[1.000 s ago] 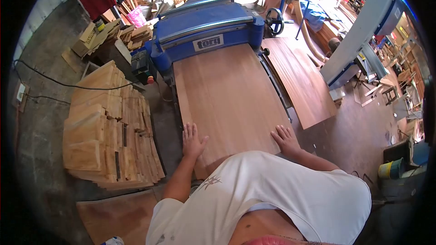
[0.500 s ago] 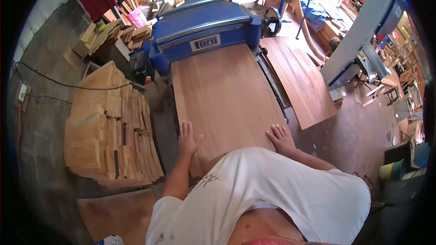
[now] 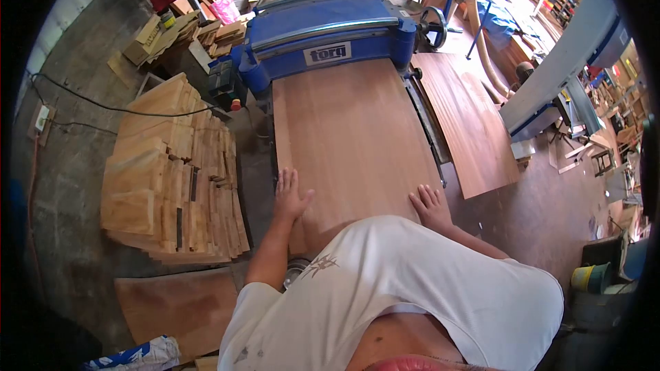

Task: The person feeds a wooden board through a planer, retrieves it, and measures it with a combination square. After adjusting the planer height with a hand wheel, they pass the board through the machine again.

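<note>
A wide wooden panel (image 3: 350,137) lies flat on the bed of a blue thickness planer (image 3: 323,24), its far end at the machine's opening. My left hand (image 3: 293,196) rests on the panel near its left edge, fingers stretched forward and thumb out. Near the right edge, my right hand (image 3: 432,206) lies flat on the same panel with its fingers spread. Both palms press down on the surface and neither hand grips anything. My body stands against the near end, and my shirt covers part of it.
Stacked boards (image 3: 172,178) stand to my left, with a black cable (image 3: 130,111) running above them. Another wooden panel (image 3: 467,130) is on the right, beside a slanting white post (image 3: 564,51). A handwheel (image 3: 432,27) sticks out from the planer's right side. A brown sheet (image 3: 179,302) lies at lower left.
The camera view has shifted, so the planer and stacked boards appear further right and slightly higher. Both my hands stay flat on the panel; any feed of the panel is too small to tell.
</note>
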`<state>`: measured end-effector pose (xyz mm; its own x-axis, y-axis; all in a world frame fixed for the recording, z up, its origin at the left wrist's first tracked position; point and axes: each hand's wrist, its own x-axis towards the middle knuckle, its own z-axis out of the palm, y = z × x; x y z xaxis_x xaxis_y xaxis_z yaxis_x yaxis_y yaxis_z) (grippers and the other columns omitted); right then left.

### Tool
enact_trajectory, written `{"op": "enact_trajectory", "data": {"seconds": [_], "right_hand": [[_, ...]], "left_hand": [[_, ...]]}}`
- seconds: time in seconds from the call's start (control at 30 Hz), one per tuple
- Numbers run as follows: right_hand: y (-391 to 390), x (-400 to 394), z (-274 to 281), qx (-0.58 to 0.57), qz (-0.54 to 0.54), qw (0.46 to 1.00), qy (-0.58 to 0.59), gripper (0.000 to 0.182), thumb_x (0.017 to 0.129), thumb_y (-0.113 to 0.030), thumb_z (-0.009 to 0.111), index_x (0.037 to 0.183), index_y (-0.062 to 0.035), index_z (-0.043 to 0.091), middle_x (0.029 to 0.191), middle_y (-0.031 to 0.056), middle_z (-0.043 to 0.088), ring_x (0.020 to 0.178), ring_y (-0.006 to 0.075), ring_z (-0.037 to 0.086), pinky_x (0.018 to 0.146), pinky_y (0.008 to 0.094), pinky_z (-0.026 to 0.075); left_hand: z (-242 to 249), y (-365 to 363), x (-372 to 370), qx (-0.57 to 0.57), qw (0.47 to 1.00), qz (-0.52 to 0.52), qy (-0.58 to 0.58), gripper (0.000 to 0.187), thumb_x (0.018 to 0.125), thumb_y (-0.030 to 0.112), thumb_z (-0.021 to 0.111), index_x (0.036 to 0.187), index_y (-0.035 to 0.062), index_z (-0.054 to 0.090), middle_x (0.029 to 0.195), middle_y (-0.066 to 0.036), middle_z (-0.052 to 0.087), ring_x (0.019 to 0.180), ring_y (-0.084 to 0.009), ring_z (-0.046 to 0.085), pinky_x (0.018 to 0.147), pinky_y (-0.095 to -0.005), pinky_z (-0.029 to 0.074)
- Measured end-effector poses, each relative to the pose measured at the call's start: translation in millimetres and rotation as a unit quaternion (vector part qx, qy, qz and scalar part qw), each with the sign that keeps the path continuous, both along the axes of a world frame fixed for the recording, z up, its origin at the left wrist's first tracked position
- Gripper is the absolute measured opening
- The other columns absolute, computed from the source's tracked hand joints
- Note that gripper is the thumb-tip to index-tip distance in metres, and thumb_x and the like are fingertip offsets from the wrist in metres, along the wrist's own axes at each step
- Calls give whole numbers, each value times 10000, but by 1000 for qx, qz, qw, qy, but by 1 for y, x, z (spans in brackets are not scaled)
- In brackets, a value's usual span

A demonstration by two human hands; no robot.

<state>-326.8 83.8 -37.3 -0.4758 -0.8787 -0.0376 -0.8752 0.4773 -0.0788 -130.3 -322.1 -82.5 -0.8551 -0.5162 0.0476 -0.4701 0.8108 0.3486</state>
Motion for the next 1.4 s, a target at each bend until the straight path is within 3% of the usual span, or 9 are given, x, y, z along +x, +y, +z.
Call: {"op": "enact_trajectory", "data": {"seconds": [0.27, 0.57, 0.93, 1.0, 1.13, 1.17, 1.2, 1.33, 1.4], "right_hand": [[-6, -7, 2, 14, -8, 999, -28, 670, 843, -246, 581, 1457, -119, 343, 1506, 218, 305, 1428, 387, 230, 1147, 545, 179], [-4, -18, -11, 22, 10, 1000, -9, 615, 928, -279, 473, 1491, -142, 268, 1537, 226, 244, 1448, 379, 193, 1153, 551, 164], [-3, -18, -20, -8, 2, 1000, -11, 577, 945, -321, 455, 1477, -146, 320, 1522, 214, 283, 1436, 381, 221, 1148, 557, 177], [-1, -19, -24, -18, 2, 1000, -10, 578, 946, -335, 454, 1476, -144, 325, 1516, 216, 293, 1434, 383, 226, 1146, 559, 179], [-2, -26, -31, -21, 6, 1000, -6, 575, 951, -350, 444, 1474, -143, 325, 1518, 220, 280, 1437, 391, 212, 1138, 571, 181], [0, -24, -31, -24, 7, 1000, -18, 571, 953, -353, 441, 1472, -143, 328, 1518, 219, 277, 1435, 392, 212, 1135, 574, 186], [-2, -23, -22, -20, 3, 999, -26, 572, 950, -346, 448, 1472, -147, 325, 1522, 217, 267, 1435, 389, 210, 1132, 572, 196], [-7, -23, -10, -14, 2, 1000, -28, 579, 940, -328, 467, 1472, -148, 327, 1520, 217, 274, 1432, 384, 224, 1136, 566, 189], [-8, -23, -11, -13, 3, 1000, -26, 577, 939, -324, 468, 1471, -149, 329, 1518, 215, 280, 1430, 379, 231, 1138, 562, 188]], "left_hand": [[4, -4, -6, 16, 1000, -4, -7, 860, 857, 519, 580, 1481, 8, 281, 1558, -226, 198, 1461, -365, 138, 1174, -475, 152], [14, -4, -17, 7, 1000, 8, -17, 842, 869, 521, 567, 1487, 30, 274, 1568, -217, 177, 1470, -344, 117, 1173, -493, 114], [1, 15, -4, -36, 998, 23, -40, 842, 876, 546, 539, 1492, 43, 262, 1563, -223, 187, 1465, -358, 132, 1175, -514, 87], [9, 46, 22, -53, 996, -62, -48, 807, 886, 543, 509, 1488, 54, 285, 1550, -226, 229, 1452, -379, 170, 1165, -543, 102], [-45, 60, 71, -70, 989, -127, -33, 728, 905, 502, 473, 1475, 75, 322, 1530, -225, 279, 1435, -394, 211, 1149, -570, 131], [-55, 61, 76, -258, 955, -138, -46, 704, 910, 482, 462, 1474, 84, 323, 1529, -224, 279, 1433, -396, 216, 1144, -577, 142], [-55, 65, 81, -434, 888, -143, -57, 680, 916, 462, 451, 1473, 93, 323, 1529, -224, 278, 1430, -398, 222, 1138, -584, 153], [-48, 68, 80, -416, 896, -139, -63, 648, 926, 429, 438, 1473, 104, 318, 1538, -217, 256, 1427, -398, 226, 1137, -587, 156], [-39, 69, 79, -339, 925, -149, -87, 732, 878, 505, 509, 1467, 108, 333, 1552, -205, 229, 1426, -393, 230, 1140, -578, 158]]}}
